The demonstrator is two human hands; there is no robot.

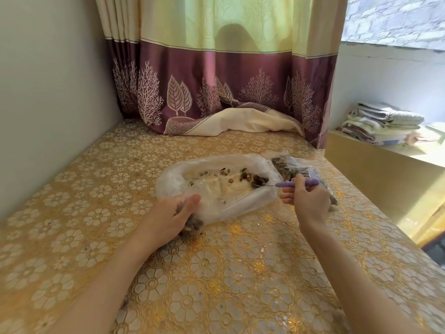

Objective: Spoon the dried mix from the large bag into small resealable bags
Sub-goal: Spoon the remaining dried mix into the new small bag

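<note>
The large clear bag (216,186) lies open and nearly flat on the table, with a few bits of dried mix (248,175) scattered inside. My right hand (308,198) grips a purple-handled spoon (296,183); its bowl reaches into the large bag's right side among the mix. My left hand (173,215) holds a small clear bag with dried mix (192,225) at the large bag's near-left edge. Filled small bags (296,169) lie just behind my right hand.
The table wears a gold flower-patterned cloth (216,273). A purple and cream curtain (216,92) drapes onto the table's far end. A wall runs along the left. Folded towels (382,124) sit on a shelf at right, beyond the table's right edge.
</note>
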